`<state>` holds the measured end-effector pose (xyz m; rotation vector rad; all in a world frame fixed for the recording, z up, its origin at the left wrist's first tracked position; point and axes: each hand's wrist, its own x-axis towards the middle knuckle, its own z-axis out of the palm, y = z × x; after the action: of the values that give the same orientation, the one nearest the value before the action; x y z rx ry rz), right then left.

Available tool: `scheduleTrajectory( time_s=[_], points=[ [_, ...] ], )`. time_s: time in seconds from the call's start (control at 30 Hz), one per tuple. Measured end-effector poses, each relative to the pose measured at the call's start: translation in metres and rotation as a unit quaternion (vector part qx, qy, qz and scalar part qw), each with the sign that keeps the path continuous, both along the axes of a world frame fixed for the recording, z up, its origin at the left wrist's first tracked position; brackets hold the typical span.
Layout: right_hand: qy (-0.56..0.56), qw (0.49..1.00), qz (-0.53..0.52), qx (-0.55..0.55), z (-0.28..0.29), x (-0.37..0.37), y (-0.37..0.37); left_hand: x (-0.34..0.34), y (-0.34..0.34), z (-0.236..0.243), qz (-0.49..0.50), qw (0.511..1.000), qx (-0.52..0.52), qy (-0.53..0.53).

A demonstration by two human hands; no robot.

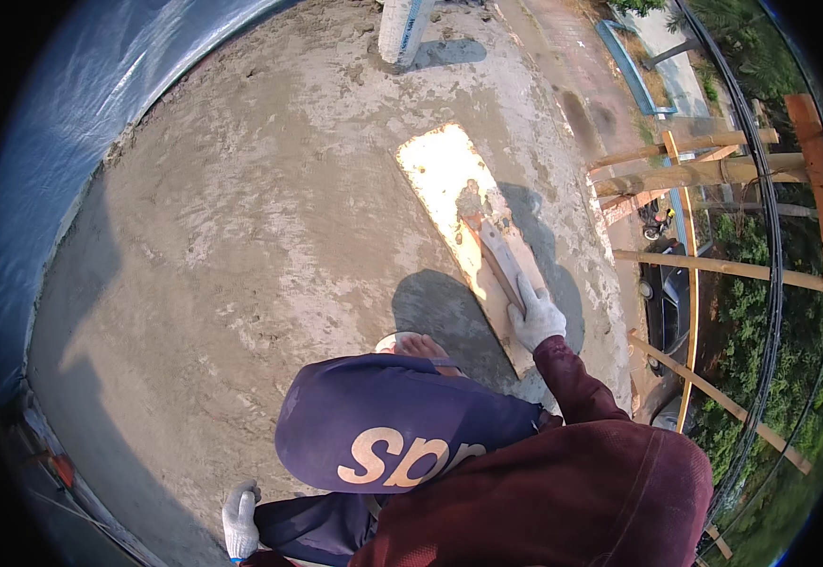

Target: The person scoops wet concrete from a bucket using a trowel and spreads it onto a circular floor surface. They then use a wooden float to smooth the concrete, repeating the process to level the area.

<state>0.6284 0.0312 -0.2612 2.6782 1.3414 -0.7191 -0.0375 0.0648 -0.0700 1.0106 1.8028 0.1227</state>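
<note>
My right hand [538, 319], in a white knit glove, is closed around the lower end of the handle of a large wooden float [449, 180]. This long flat board is splashed with cement and lies slanted on the grey wet-looking concrete [270, 189]. Sunlight glares off its far half. Beside my bent knee, at the lower left, is my left hand [240, 521] in a matching glove. Its fingers look loosely bent and apart from any tool, with nothing visible in them.
A white pipe-like post [402, 33] stands in the concrete at the far side. Blue sheeting [100, 123] borders the left. Wooden poles [714, 267] and black cables [761, 189] run beyond the right edge, above a lower street with a dark car [668, 302]. My bare foot [421, 347] is on the concrete.
</note>
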Motion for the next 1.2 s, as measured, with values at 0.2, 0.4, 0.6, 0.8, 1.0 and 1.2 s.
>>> scheduleTrajectory(
  time_s=[0.2, 0.4, 0.6, 0.8, 1.0, 1.2],
  points=[
    [-0.037, 0.988, -0.082, 0.123, -0.031, 0.086, 0.127, 0.007, 0.069, 0.048, -0.042, 0.995, 0.095, -0.011],
    [0.055, 0.996, 0.024, -0.070, 0.010, 0.014, 0.026, 0.020, 0.070, 0.031, 0.012, 0.990, 0.135, 0.031],
    [0.052, 0.981, 0.184, 0.011, -0.026, -0.002, 0.076, 0.047, 0.015, 0.034, -0.039, 0.999, -0.010, 0.006],
    [0.026, 0.956, 0.262, 0.127, -0.025, -0.016, 0.375, 0.079, 0.154, 0.014, -0.104, 0.990, 0.086, -0.037],
    [0.082, 0.950, 0.281, 0.105, -0.002, -0.113, 0.480, 0.068, 0.236, 0.021, -0.180, 0.963, 0.199, 0.041],
    [0.093, 0.811, 0.570, 0.089, -0.019, -0.223, 0.454, -0.047, 0.157, 0.089, 0.068, 0.914, 0.393, 0.072]
  ],
)
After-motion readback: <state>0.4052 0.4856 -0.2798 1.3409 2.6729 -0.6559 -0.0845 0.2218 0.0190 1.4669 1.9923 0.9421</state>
